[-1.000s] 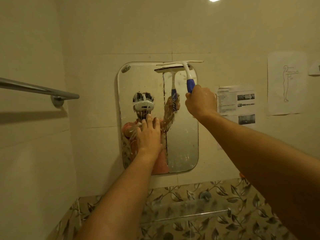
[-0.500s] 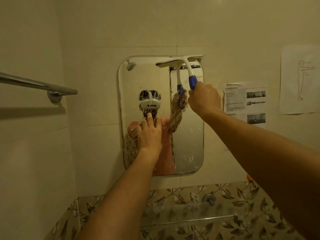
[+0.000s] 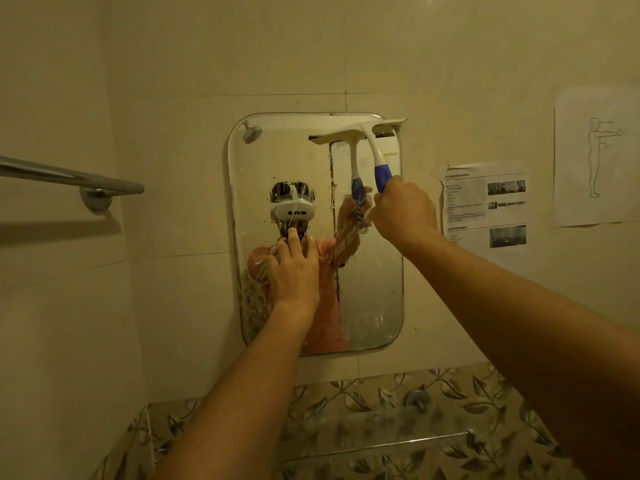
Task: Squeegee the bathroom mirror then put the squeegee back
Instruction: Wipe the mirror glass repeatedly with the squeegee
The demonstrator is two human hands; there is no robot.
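A rounded rectangular mirror [image 3: 374, 289] hangs on the tiled wall, its left half streaked with water and suds, its right strip clearer. The white squeegee [image 3: 375, 147] with a blue grip has its blade pressed along the mirror's top right edge, overhanging the right side a little. My right hand [image 3: 403, 211] is closed around the blue handle below the blade. My left hand [image 3: 294, 271] lies flat on the glass at the mirror's middle left, fingers spread upward.
A metal towel bar [image 3: 72, 180] juts from the left wall. Two paper sheets, a printed one [image 3: 485, 206] and a figure drawing [image 3: 595, 157], are stuck right of the mirror. Below runs a leaf-patterned tile band with a glass shelf [image 3: 374, 441] and a round fitting [image 3: 417, 398].
The view has shifted a little, so the mirror sits lower and further right in frame. The squeegee stays at the mirror's top right edge; my left hand stays flat on the glass.
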